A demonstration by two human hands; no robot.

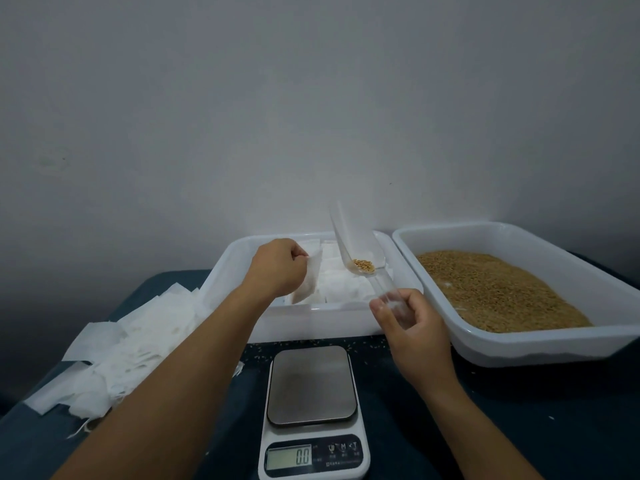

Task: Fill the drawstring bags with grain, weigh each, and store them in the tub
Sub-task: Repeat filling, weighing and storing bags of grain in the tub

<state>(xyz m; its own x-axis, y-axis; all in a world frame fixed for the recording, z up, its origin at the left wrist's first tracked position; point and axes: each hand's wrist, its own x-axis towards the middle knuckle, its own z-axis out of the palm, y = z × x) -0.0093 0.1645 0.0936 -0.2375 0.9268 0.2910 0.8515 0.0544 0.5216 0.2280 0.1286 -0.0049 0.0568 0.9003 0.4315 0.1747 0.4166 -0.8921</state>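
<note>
Small white fabric drawstring bag [306, 280] hung from the left hand [277, 268], fingers curled and pinching its top edge, over the near-left part of the white plastic storage tub [221, 271]; whether its mouth was open could not be made out, and its drawstring was not visible. The right hand [414, 327] gripped the handle of a clear plastic scoop [356, 247], fingers curled round it, the scoop tilted with its open end raised so a small heap of golden-brown grain [363, 265] sat low near the handle end, probably held that way to keep it from spilling before pouring. Scoop sat just beside the bag, above the tub, which suggested a top-up or fill in progress. The tub already held flat white filled bags [346, 289] laid in rows; their number was unclear. Right of it, near touching, a second white plastic tub [519, 233] held the bulk grain supply [498, 289], close to the scooping hand. A white digital kitchen scale with steel platform [311, 384] stood at the table's near edge, between the arms, platform bare, display reading 0.0; button labels too small to read. A loose pile of empty white bags [114, 348] lay at the left edge of the dark blue table [536, 427], within the left hand's reach. Stray grains dotted the cloth between scale and tub. The tub's far-right corner was hidden behind the scoop; the second tub ran off the right frame edge.
</note>
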